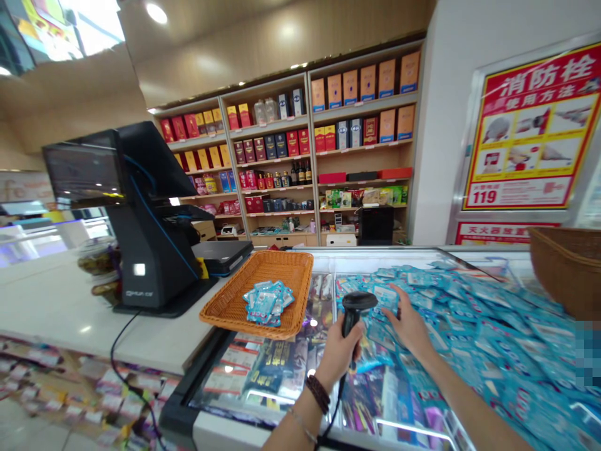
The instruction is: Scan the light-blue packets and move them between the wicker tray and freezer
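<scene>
My left hand [339, 351] is wrapped round the handle of a black barcode scanner [357, 302], held upright over the glass counter. Just right of the scanner's head, my right hand [409, 326] has thumb and forefinger at the edge of a small blue packet [385, 297]. Its other fingers are partly hidden. A broad heap of similar blue packets [462, 332] spreads over the counter beneath and beyond that hand. To the left, several more blue packets [267, 304] lie piled in an orange wicker basket [213, 310].
A black checkout terminal [154, 250] stands on the white counter [47, 313] at left, its cable hanging in front. Goods fill the glass display case [272, 369] below. A brown basket [568, 269] sits at right; shelves of boxed goods [272, 147] line the back wall.
</scene>
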`<state>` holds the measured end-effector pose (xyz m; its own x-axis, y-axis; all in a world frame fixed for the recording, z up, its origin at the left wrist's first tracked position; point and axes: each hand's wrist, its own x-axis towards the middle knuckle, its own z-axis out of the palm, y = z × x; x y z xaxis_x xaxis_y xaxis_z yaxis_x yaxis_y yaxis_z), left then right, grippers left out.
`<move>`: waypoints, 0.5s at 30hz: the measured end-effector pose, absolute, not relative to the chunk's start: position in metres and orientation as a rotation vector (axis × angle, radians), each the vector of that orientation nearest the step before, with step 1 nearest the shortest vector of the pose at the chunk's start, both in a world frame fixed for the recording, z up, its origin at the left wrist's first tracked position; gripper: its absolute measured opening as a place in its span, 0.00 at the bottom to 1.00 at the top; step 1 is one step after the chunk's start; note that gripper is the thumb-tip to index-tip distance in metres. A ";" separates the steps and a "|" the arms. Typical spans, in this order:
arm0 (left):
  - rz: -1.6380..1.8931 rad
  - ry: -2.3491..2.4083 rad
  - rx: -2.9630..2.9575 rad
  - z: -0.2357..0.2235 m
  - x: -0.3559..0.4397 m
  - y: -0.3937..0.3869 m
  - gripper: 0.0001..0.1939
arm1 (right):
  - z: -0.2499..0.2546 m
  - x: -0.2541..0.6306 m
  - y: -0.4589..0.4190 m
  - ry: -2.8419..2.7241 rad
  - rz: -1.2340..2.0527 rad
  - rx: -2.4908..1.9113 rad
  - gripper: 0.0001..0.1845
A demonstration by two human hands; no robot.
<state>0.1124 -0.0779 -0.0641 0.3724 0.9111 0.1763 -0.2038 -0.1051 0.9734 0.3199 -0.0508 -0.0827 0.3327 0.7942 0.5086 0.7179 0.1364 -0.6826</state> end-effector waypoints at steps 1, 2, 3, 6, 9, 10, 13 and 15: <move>1.090 0.711 1.335 -0.063 0.112 -0.078 0.30 | -0.083 0.320 -0.051 -1.401 0.094 -1.596 0.38; 1.092 0.708 1.329 -0.063 0.112 -0.078 0.30 | -0.083 0.320 -0.051 -1.401 0.093 -1.593 0.38; 1.096 0.705 1.321 -0.062 0.112 -0.078 0.31 | -0.082 0.320 -0.051 -1.400 0.094 -1.587 0.38; 1.126 0.693 1.289 -0.060 0.112 -0.078 0.32 | -0.081 0.322 -0.051 -1.390 0.114 -1.558 0.40; 1.175 0.706 1.248 -0.054 0.108 -0.077 0.33 | -0.077 0.325 -0.048 -1.373 0.122 -1.543 0.43; 1.190 0.715 1.240 -0.051 0.105 -0.076 0.33 | -0.074 0.326 -0.045 -1.374 0.112 -1.546 0.44; 1.237 0.743 1.239 -0.037 0.090 -0.074 0.32 | -0.065 0.323 -0.032 -1.403 0.073 -1.513 0.47; 1.282 0.765 1.234 -0.025 0.074 -0.073 0.32 | -0.057 0.316 -0.019 -1.409 0.008 -1.479 0.47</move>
<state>0.0739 -0.0727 -0.0253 0.1936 0.9597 0.2038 -0.2765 -0.1460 0.9499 0.3155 -0.0194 -0.0569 0.3079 0.7299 0.6102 0.7226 0.2378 -0.6491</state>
